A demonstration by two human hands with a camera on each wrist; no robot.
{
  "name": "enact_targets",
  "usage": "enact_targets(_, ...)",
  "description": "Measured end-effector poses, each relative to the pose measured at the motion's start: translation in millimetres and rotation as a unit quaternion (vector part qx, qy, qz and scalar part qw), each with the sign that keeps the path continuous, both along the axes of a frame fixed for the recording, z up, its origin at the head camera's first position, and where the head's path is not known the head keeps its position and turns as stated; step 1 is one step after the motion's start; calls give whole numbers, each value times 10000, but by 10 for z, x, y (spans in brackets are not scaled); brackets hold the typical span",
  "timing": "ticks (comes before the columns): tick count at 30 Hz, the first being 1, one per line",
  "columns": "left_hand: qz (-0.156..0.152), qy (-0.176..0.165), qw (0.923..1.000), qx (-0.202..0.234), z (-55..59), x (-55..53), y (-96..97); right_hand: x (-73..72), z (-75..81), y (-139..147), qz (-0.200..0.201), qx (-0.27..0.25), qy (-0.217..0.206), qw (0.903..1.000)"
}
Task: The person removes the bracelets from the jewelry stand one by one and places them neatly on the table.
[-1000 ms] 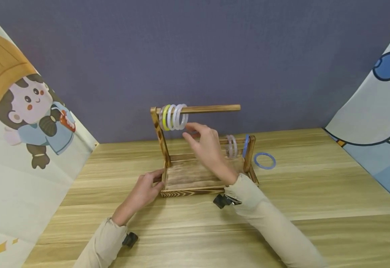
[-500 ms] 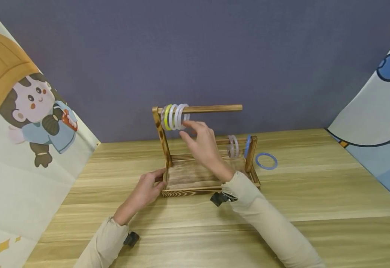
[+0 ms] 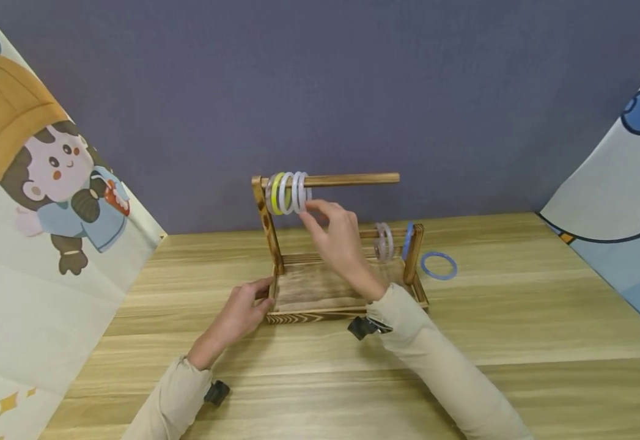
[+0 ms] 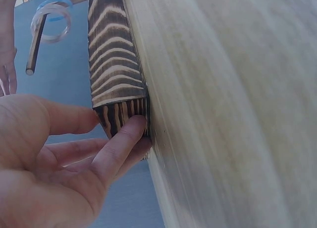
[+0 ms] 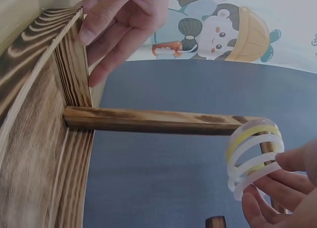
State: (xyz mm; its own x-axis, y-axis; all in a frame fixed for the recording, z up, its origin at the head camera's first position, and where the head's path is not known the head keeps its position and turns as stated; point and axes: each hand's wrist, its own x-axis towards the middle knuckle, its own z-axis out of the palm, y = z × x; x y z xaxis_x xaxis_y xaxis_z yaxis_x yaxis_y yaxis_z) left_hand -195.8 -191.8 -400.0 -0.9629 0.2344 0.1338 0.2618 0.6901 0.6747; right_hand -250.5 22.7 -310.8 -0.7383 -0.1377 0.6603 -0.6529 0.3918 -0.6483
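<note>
A wooden bangle stand (image 3: 320, 316) stands on the table. From its upper bar (image 3: 358, 179) hang several bangles near the left post: a yellow bangle (image 3: 274, 201), white ones and a greyish one. My right hand (image 3: 342, 241) pinches the outermost white bangle (image 5: 257, 176) at its lower side, thumb and index finger at the rim. Down at the stand's left end, my left hand (image 3: 241, 310) grips the tray's wall; the left wrist view shows thumb and fingers on either side of its corner (image 4: 121, 107).
The lower bar carries two pale bangles (image 3: 389, 243) and a blue one (image 3: 408, 240). Another blue bangle (image 3: 439, 266) lies on the table (image 3: 518, 287) right of the stand. A dark wall (image 3: 463, 122) rises behind, with printed cartoon panels at both sides.
My right fingertips have come onto the outermost white bangle, which sits slightly closer to its neighbour. My left hand keeps its grip on the stand. The view has shifted a little.
</note>
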Motion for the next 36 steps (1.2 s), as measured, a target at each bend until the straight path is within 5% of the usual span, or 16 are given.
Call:
enact_targets(13,21,24,10000,-1,-12,-3,10,-52,-47,102,-267,-362,388,9982)
enact_targets(19,75,-127,9999,-1,-2,4,8,-37,-48,168,-220,-344,324,9986)
enact_targets(27,-51,171,9998,-37,-12,4,2,14,-27,312,-220,-260,271,9991)
enact_targets(36,-55,115,9998,-134,-11,2,6,-9,-28,463,-396,-329,211,9985)
